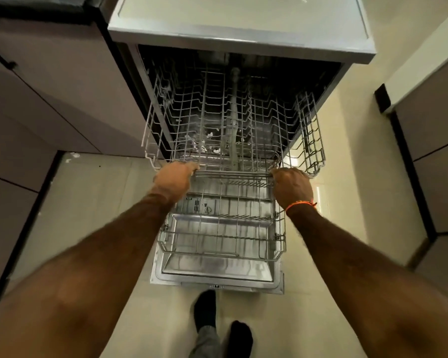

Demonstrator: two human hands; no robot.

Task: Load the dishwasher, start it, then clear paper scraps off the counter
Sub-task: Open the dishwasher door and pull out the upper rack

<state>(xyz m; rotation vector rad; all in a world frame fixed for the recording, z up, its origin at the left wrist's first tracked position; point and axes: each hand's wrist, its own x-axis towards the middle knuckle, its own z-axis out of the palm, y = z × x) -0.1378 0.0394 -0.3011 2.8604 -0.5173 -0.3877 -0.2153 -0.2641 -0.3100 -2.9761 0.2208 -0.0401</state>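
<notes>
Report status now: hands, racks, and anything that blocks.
Left hand and right hand both grip upper rack front rail. Upper rack and lower rack hold no dishes. Door down; nothing blocking.

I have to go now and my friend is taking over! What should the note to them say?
Left hand and right hand each grip the front rail of the upper rack, which is pulled partway out of the dishwasher.
The door is down and the lower rack sits out over it.
Both racks look empty, apart from small white bits in the upper one.
Done: dishwasher opened.
Left: load dishes, start it, clear the paper scraps.
</notes>
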